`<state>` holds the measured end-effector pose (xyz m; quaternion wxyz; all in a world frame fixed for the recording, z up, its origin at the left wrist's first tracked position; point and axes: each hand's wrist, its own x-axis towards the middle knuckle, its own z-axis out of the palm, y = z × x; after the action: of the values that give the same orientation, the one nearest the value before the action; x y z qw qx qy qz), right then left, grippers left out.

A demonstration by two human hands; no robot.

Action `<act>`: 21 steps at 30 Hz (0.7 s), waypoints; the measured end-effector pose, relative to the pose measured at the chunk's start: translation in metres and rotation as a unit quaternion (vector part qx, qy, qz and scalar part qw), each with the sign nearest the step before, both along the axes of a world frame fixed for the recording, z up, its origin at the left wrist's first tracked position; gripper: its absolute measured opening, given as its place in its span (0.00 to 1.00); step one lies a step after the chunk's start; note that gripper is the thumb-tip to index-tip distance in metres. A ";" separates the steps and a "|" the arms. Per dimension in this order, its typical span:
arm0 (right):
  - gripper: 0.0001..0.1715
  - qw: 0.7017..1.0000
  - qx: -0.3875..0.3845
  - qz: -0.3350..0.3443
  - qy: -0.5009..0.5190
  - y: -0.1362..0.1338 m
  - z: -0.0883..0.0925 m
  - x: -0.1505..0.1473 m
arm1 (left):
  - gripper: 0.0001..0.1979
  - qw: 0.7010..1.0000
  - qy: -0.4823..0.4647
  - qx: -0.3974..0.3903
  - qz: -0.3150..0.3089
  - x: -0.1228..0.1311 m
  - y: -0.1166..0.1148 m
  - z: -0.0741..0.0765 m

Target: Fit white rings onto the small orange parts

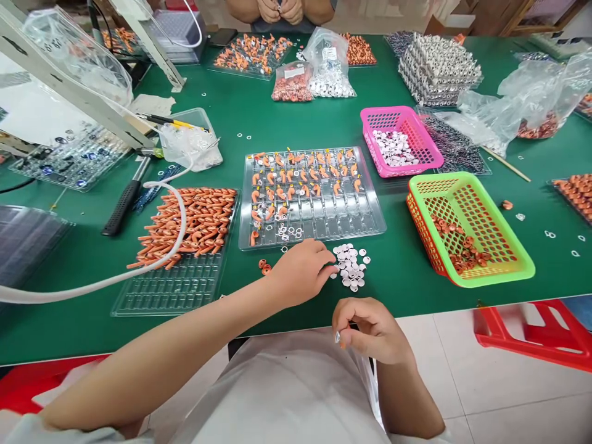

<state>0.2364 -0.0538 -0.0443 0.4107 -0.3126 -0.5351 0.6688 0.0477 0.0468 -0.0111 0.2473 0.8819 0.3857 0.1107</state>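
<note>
My left hand (303, 271) rests on the green table (398, 265), its fingers pinched at the left edge of a small heap of white rings (351, 266). My right hand (370, 330) hovers at the table's near edge with fingers curled, pinching a tiny orange and silver part (339, 338). Beyond the heap lies a clear compartment tray (312, 197), its upper rows filled with orange bent pieces and a few white rings near its front. Two loose orange rings (264, 266) lie left of my left hand.
A clear tray of piled orange tubes (192, 225) and a white hose (92, 285) lie left. A green basket (469, 228) of orange rings and a pink basket (398, 140) of white rings sit right. Another person's hands (280, 11) work across the table. A red stool (536, 333) stands lower right.
</note>
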 end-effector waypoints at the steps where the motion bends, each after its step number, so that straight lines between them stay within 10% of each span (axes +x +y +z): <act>1: 0.06 1.000 -0.003 -0.002 0.004 0.000 -0.001 0.000 | 0.10 1.000 0.008 -0.018 0.009 0.005 0.001 -0.002; 21: 0.07 1.000 -0.001 -0.017 0.010 -0.001 -0.001 -0.002 | 0.05 0.994 0.030 -0.102 0.028 0.013 0.008 0.003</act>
<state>0.2341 -0.0544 -0.0457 0.4273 -0.3157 -0.5248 0.6651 0.0612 0.0546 -0.0081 0.3213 0.8436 0.4271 0.0514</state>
